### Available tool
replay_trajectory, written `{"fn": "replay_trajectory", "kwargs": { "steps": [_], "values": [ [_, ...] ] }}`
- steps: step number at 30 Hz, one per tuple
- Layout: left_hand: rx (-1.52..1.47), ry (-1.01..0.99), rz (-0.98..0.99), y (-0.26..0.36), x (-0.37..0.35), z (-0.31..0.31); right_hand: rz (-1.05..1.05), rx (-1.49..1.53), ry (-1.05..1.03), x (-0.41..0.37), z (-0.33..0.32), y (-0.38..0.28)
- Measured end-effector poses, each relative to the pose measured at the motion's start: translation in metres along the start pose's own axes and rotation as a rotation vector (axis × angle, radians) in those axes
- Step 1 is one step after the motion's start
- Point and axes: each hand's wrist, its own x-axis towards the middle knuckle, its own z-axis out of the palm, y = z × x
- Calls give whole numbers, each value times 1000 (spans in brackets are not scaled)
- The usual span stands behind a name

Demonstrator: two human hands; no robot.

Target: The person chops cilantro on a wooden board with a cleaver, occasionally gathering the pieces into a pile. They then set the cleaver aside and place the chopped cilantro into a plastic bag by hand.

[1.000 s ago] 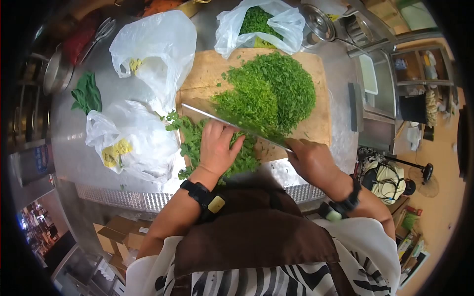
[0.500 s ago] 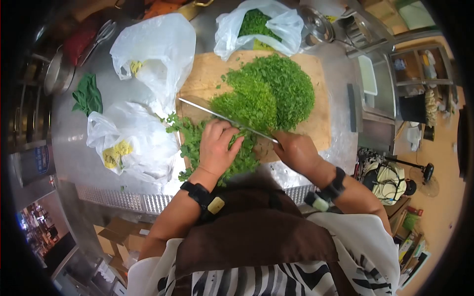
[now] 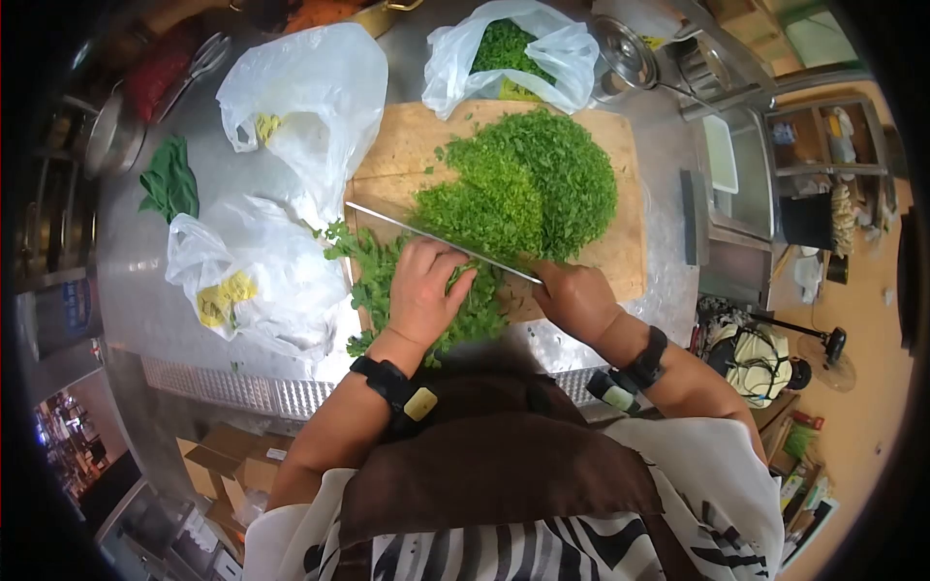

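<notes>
Right now I'm mid-chop. My right hand (image 3: 573, 298) is closed round the knife (image 3: 436, 237), its blade slanting away leftward over the board (image 3: 407, 136). My left hand (image 3: 426, 290) bunches the uncut leaves (image 3: 373, 266) under curled fingers, just this side of the edge. The chopped heap (image 3: 533, 184) lies beyond. I judge the next cut needs those fingertips tucked back.

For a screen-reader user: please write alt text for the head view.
A person's right hand holds a knife across leafy greens that the left hand presses on a wooden cutting board, beside a chopped pile. Plastic bags lie nearby.
</notes>
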Motion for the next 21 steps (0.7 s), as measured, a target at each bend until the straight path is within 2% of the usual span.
{"fn": "replay_trajectory", "kwargs": {
  "steps": [5, 9, 13, 18, 21],
  "values": [
    [3, 54, 40, -2, 9, 0, -61, 48, 110, 1, -15, 4],
    [46, 3, -1, 1, -4, -2, -3, -36, -9, -53, -75, -27],
    [60, 41, 21, 3, 1, -3, 53, -55, -117, -62, -84, -33],
    [-10, -10, -23, 0, -4, -1, 7, -4, -8, -10, -4, -3],
    [-25, -24, -37, 4, 0, -7, -28, 49, 55, 7, 5, 2]
  ]
}}
